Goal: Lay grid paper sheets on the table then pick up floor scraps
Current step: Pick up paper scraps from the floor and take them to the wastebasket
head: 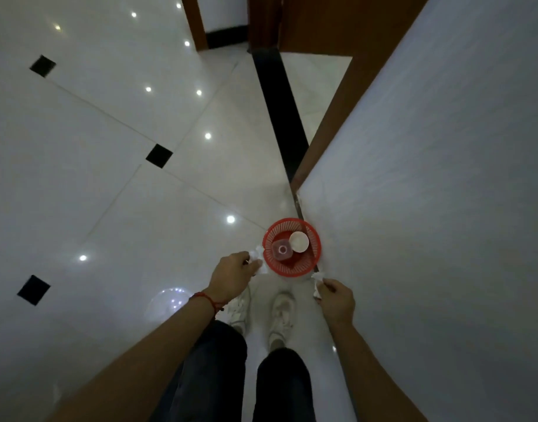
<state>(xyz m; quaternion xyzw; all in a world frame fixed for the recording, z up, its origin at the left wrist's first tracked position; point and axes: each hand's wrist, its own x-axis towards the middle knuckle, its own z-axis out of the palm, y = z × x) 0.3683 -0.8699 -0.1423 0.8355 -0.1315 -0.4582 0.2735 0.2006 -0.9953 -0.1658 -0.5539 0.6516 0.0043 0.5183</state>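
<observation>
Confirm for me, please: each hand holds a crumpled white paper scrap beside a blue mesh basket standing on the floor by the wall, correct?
Nearly. The head view shows the mesh basket is red, not blue. The rest holds: the left hand and right hand each hold a crumpled white paper scrap beside it.

Both forearms are bare. A red string bracelet [207, 300] circles the left wrist. Dark trousers [212, 373] cover the legs, and the feet wear white lace-up sneakers [282, 315].
</observation>
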